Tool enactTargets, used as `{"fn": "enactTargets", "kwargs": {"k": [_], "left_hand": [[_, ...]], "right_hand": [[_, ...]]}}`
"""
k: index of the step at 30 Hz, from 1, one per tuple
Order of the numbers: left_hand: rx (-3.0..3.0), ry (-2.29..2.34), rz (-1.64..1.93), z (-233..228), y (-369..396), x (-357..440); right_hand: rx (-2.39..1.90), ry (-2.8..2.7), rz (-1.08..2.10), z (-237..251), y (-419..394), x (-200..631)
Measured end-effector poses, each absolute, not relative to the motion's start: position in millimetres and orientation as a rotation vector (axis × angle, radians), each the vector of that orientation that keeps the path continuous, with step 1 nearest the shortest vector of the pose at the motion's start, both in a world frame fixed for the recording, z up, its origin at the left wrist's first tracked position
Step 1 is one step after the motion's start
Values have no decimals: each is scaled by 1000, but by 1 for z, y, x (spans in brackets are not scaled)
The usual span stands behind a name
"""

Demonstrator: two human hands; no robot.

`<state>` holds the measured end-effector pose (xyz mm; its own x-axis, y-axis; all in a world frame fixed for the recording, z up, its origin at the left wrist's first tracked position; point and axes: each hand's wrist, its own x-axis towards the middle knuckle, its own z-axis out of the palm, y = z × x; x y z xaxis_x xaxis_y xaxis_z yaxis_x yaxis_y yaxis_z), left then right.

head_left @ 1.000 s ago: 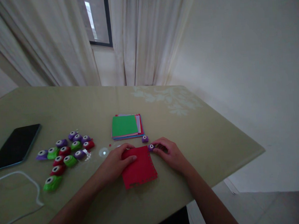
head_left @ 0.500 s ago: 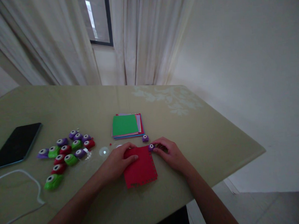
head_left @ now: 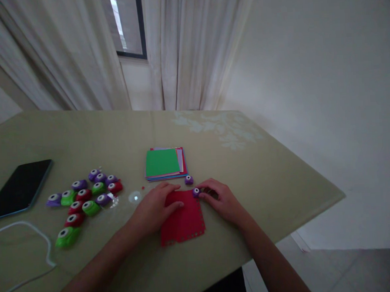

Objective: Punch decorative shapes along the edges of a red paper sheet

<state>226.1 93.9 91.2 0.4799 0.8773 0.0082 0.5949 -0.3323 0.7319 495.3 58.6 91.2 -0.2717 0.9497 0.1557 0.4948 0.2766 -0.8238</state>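
A sheet of red paper [head_left: 187, 218] lies in front of me, with a row of small punched holes along its right and bottom edges. My left hand [head_left: 157, 207] grips it at the upper left, thumb on top and fingers by the far edge. At the upper right corner sits a small purple craft punch [head_left: 196, 192]. My right hand [head_left: 219, 199] pinches this punch between thumb and fingers. Just beyond is a second purple craft punch [head_left: 189, 180], touched by neither hand.
Behind the red sheet is a stack of coloured paper [head_left: 162, 162], green on top. Several larger purple, green and red craft punches [head_left: 83, 195] stand at the left. A dark tablet [head_left: 20, 188], a white cable [head_left: 39, 234] and a clear round piece [head_left: 135, 197] also lie on the table [head_left: 281, 176].
My left hand has slid slightly right on the red paper, whose lower part now bends with a crease. The right hand keeps hold of the purple punch at the same corner.
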Motion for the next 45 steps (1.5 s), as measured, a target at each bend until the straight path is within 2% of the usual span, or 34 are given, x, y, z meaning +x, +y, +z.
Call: {"fn": "enactTargets", "kwargs": {"k": [4, 8, 14, 45], "left_hand": [[2363, 1264, 576, 93, 80, 225], [2488, 982, 432, 91, 65, 220], [2492, 825, 343, 86, 66, 218], [2549, 817, 367, 88, 67, 218]], "right_hand": [[-1292, -1886, 866, 92, 59, 496], [-1262, -1890, 870, 93, 60, 497], [-1250, -1885, 880, 95, 60, 496], [-1252, -1891, 892, 93, 61, 496]]}}
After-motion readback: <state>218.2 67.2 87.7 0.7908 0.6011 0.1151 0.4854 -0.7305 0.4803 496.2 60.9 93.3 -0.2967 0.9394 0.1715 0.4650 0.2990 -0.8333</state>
